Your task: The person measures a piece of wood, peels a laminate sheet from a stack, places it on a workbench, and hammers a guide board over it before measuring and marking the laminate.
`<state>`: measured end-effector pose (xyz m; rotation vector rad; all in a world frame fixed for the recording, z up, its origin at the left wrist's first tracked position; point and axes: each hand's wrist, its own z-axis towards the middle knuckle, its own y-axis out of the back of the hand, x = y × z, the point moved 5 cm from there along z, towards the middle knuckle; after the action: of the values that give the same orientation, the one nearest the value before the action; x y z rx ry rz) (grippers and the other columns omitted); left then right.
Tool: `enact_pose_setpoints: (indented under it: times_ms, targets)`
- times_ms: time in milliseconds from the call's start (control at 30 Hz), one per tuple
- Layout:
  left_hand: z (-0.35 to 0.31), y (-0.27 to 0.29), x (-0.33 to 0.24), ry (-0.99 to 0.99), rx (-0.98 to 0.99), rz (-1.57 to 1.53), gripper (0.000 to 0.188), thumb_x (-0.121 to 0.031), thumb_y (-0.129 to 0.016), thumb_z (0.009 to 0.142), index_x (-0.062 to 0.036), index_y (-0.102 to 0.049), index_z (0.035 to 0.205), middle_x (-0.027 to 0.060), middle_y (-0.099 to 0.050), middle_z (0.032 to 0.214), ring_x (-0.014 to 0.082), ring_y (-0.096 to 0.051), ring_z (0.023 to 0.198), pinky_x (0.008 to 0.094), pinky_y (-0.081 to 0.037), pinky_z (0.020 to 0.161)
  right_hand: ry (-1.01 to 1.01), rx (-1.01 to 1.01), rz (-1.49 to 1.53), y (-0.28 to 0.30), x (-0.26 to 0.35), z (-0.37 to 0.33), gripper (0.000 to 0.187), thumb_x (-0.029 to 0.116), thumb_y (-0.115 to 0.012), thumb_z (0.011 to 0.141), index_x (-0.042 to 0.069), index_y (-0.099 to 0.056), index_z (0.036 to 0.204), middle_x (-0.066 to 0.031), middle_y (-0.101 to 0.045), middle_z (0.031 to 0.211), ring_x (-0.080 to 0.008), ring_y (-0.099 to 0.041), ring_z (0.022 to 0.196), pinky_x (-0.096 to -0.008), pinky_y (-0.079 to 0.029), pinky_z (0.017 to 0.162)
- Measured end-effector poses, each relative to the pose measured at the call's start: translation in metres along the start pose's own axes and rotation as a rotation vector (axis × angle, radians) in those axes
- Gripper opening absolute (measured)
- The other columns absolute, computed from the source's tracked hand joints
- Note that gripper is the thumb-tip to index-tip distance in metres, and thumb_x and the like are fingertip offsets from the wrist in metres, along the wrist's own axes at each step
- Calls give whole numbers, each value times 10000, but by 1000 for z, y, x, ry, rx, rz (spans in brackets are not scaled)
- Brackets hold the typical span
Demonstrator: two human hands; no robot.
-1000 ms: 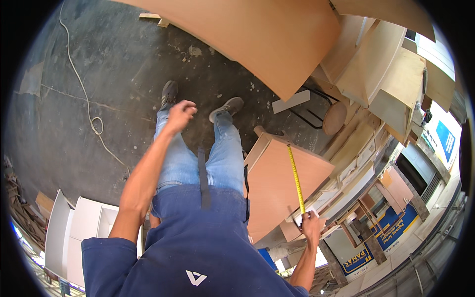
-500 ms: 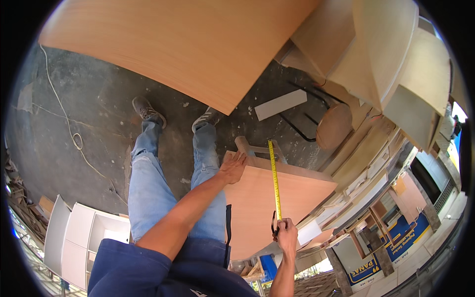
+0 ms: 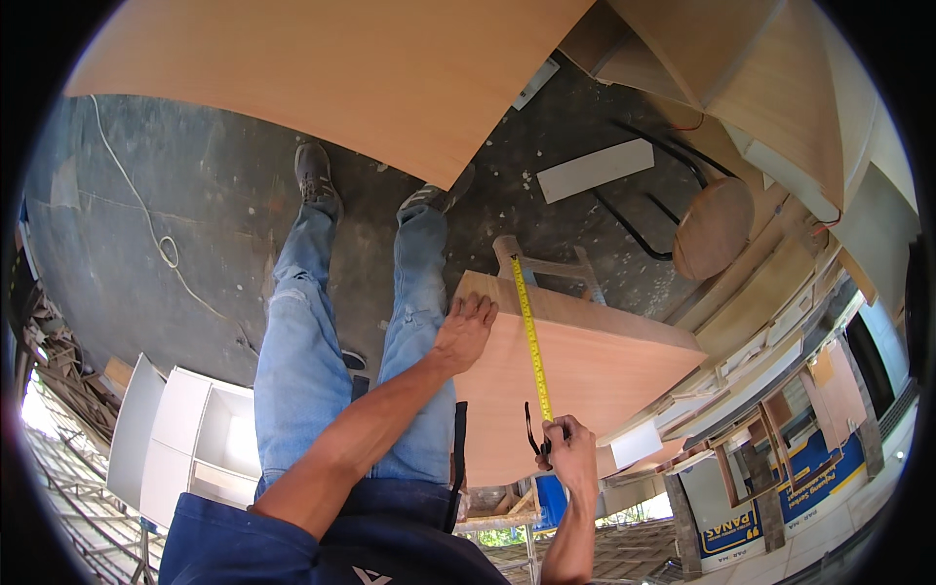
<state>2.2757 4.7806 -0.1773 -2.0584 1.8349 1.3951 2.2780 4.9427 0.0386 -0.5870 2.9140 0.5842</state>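
Note:
A yellow tape measure blade [image 3: 531, 341] stretches across a thick wood-faced panel [image 3: 595, 363], its free end reaching past the panel's far edge. My right hand [image 3: 568, 454] is closed around the tape measure's case at the near end; the case is mostly hidden by the fingers, and a black strap loop [image 3: 533, 429] sticks out beside it. At the panel's far left corner rests my left hand [image 3: 466, 333], fingers laid over the edge and slightly apart, left of the blade.
A large wood board [image 3: 322, 88] spans the far side. Beyond the panel are a wooden trestle-like piece [image 3: 551, 268], a white board [image 3: 597, 171] and a round-seated stool [image 3: 717, 226] on its side. A white cabinet [image 3: 180, 439] stands near left; a cable [image 3: 146, 210] crosses the floor.
The blade's far end has shifted left along the panel, nearer my left hand. My left hand stays at the corner. The whole view has turned slightly.

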Motion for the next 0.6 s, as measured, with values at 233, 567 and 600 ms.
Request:
enact_pose_setpoints:
  times_ms: [233, 567, 600]
  targets:
    - [-12, 10, 2, -49, -156, 91, 438, -142, -546, 838, 19, -531, 1245, 145, -524, 1277, 306, -437, 1268, 495, -388, 1026, -39, 83, -53, -1, 27, -8, 339, 248, -612, 935, -89, -600, 898, -85, -566, 598, -160, -622, 479, -292, -517, 429]
    - [-3, 14, 5, -42, -120, 122, 405, -128, -566, 804, 0, -582, 1188, 132, -562, 1213, 308, -475, 1219, 516, -348, 1045, -75, 144, -53, -14, 50, -14, 382, 263, -566, 976, -95, -584, 846, -100, -577, 630, -177, -626, 478, -281, -508, 411]
    - [-1, 11, 5, -45, -41, 113, 427, -107, -564, 791, 0, -576, 1204, 128, -566, 1208, 300, -475, 1223, 523, -338, 1052, -88, 130, -66, -15, 50, -15, 383, 263, -565, 977, -96, -583, 843, -100, -575, 632, -177, -624, 476, -279, -506, 410]
